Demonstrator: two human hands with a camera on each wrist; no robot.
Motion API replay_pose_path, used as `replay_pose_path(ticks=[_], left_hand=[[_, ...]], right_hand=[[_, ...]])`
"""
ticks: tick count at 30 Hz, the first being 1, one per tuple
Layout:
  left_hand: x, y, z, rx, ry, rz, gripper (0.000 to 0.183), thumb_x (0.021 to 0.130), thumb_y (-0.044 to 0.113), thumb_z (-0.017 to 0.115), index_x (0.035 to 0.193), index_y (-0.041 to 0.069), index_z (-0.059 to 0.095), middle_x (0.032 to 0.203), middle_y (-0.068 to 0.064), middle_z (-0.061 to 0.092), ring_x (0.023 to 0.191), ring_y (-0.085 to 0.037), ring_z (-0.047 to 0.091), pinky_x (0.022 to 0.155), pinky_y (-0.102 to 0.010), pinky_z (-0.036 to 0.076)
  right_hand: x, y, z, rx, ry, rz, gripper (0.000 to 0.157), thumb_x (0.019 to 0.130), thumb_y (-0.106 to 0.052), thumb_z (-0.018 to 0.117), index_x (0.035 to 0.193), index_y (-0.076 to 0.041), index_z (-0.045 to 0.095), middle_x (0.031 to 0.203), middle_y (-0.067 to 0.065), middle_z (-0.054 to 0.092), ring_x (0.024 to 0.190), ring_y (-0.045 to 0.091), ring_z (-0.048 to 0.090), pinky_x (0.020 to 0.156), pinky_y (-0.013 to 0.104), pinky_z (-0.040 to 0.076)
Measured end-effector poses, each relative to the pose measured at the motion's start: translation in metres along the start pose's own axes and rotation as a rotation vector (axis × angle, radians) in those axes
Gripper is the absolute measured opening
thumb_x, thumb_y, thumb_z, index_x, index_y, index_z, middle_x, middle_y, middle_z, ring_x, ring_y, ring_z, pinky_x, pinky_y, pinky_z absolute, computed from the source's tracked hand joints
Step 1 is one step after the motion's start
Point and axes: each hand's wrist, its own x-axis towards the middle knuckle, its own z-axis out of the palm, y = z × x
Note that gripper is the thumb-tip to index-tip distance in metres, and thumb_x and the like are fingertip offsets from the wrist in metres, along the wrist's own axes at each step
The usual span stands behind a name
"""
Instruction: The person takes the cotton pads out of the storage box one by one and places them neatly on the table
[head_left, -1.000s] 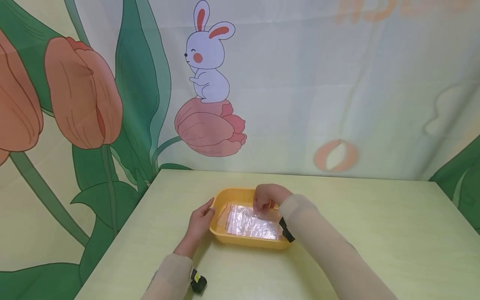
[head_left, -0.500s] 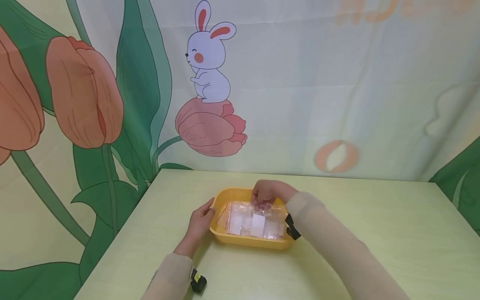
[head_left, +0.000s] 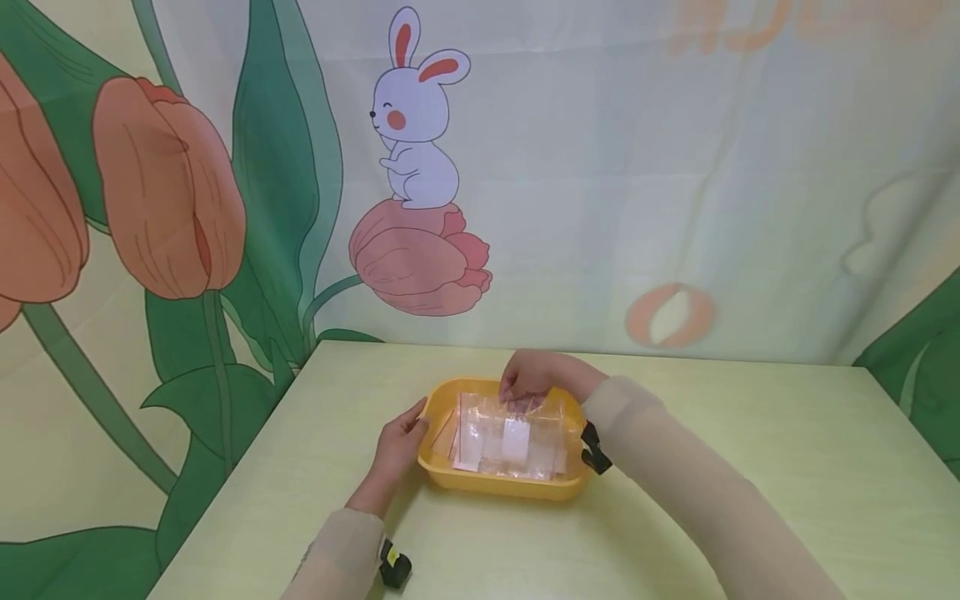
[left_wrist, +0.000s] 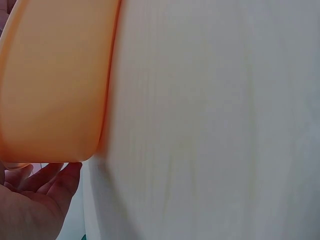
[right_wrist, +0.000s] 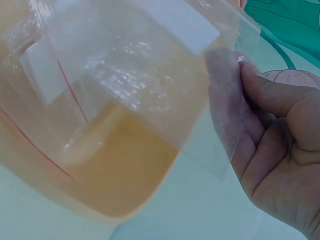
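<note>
Looking like an indoor recording corner, while leaving unclear whether within a home, a playroom or a studio. Pointing that way with a cartoon-printed fabric backdrop [head_left: 570, 192], rising behind the far edge of a pale yellow-green tabletop [head_left: 750, 467] and creasing in faint lines. Showing, across that backdrop, a white rabbit [head_left: 416, 112] on a pink tulip [head_left: 408, 260], large orange tulips [head_left: 165, 192] at left and tall green leaves [head_left: 273, 142]. Hinting at filming, too, through small black wrist cameras [head_left: 395, 567] at both beige sleeves [head_left: 341, 542] of a person.

Head view | printed rabbit [head_left: 416, 125] sits at 11 o'clock on pink tulip [head_left: 412, 258] | orange tulip [head_left: 168, 192], 10 o'clock | orange oval [head_left: 670, 315], 3 o'clock | counter [head_left: 487, 550], 6 o'clock
</note>
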Motion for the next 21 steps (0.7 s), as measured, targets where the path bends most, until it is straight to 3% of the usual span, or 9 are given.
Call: replay_pose_path(ticks=[21], left_hand=[[0.000,-0.002,0.000,0.002,-0.001,0.012,0.048,0.107,0.014,0.045,0.155,0.007,0.043,0.159,-0.022,0.043,0.144,-0.040,0.047,0.117,-0.051,0.044]], right_hand=[[-0.030,-0.011,-0.022,-0.052,0.042,-0.091,0.019,0.103,-0.008,0.058,0.111,0.000,0.074,0.092,0.008,0.076,0.075,0.008,0.067,0.070,0.021,0.060]])
